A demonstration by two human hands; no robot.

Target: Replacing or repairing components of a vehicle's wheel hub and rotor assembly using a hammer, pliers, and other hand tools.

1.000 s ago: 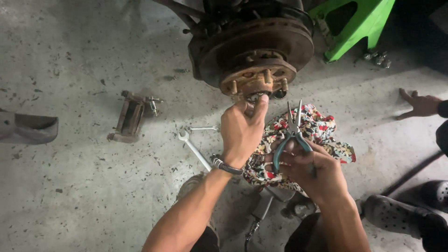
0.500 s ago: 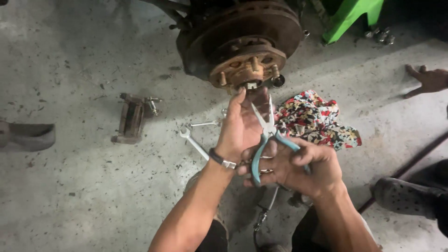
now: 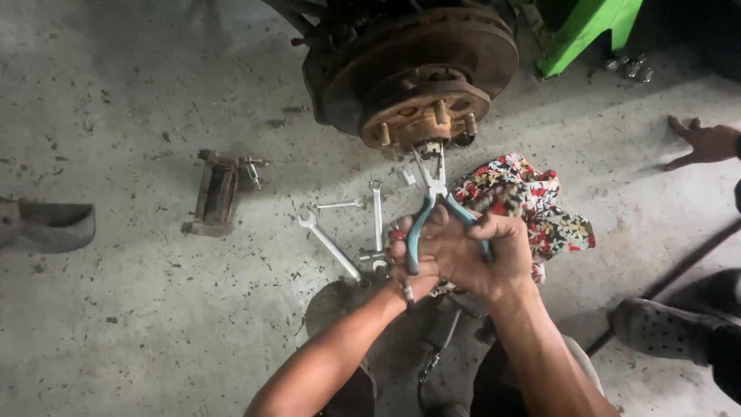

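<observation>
Concrete floor | both hands (image 3: 455, 251) squeeze teal-handled pliers (image 3: 432, 202) | rusty hub (image 3: 423, 108)

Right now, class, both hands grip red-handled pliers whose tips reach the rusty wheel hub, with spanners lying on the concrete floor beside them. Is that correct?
Not quite: the handles are blue-green, not red. In the head view, the left hand and right hand both grip the pliers, whose tips reach the rusty wheel hub, with spanners lying on the concrete floor beside them.

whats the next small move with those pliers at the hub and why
Probably squeeze the handles and pull straight back. Both hands, left hand and right hand, grip the teal-handled pliers, whose tips sit at the centre underside of the rusty wheel hub, apparently on a small part there; what they pinch is too small to tell.
</observation>
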